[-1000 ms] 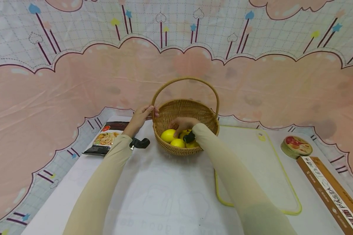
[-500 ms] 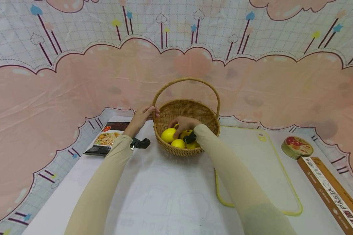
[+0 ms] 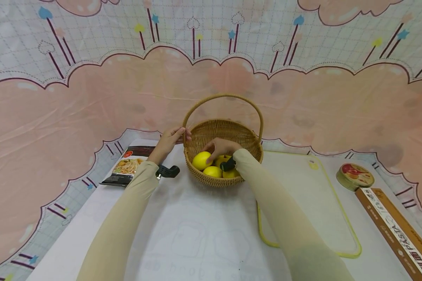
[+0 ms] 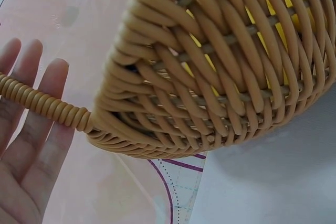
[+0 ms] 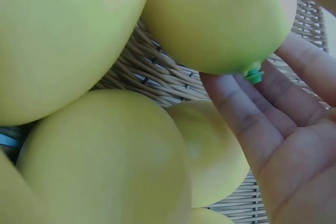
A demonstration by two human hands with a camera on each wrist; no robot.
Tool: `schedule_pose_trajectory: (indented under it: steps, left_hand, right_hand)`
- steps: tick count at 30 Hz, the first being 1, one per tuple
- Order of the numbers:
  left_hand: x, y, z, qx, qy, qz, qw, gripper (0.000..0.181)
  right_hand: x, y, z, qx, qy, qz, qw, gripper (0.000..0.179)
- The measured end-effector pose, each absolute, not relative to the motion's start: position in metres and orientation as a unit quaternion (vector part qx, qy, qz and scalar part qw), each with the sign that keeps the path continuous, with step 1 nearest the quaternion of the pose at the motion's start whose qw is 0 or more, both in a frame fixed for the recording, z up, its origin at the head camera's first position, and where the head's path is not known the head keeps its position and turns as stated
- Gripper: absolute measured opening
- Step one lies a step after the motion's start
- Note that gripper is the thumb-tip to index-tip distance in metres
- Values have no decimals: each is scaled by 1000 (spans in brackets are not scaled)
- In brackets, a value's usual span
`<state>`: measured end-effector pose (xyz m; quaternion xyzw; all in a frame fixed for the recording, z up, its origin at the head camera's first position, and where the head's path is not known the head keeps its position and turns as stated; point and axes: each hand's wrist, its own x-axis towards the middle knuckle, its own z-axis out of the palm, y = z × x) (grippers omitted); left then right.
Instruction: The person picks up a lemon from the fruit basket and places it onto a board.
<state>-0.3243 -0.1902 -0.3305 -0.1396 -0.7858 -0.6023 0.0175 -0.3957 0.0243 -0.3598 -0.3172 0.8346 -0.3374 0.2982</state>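
Observation:
A wicker basket (image 3: 214,180) with a tall hooped handle (image 3: 226,95) stands near the back of the table, several yellow lemons inside. My left hand (image 3: 169,142) holds the handle's left base; in the left wrist view its fingers (image 4: 50,85) lie behind the wrapped cane, and the thumb is out of sight. Reaching into the basket, my right hand (image 3: 222,146) grips the leftmost lemon (image 3: 201,160). The right wrist view shows this lemon (image 5: 215,24), green stem end down, between thumb and fingers. Other lemons (image 5: 113,156) lie close beside it.
A food packet (image 3: 128,164) lies left of the basket. On the right is a white cutting board (image 3: 302,195) with a yellow-green rim, partly under my right forearm. Beyond it are a round tin (image 3: 355,175) and a long pasta box (image 3: 394,230). A patterned cloth hangs behind.
My right hand has shifted slightly up and right within the basket, its fingers closer round the leftmost lemon. The left hand stays at the handle.

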Motion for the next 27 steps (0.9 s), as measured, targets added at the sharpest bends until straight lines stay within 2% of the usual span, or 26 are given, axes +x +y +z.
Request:
schedule_pose_trajectory:
  steps: [13,17,27]
  left_hand:
    - [-328,-198,-336,-177,-763,-622,7,45]
    - [-332,-203,-335,-182,-763,-620,-19,46]
    - [-342,-213,-328,-175,-755,-623,-100,44]
  right_hand:
    - [-394,22,-356,-311,835,-360,277,47]
    - [-395,23,-354,-311,846,-347,258,47]
    - [-395,27,-350,-319,843,-348,257,42]
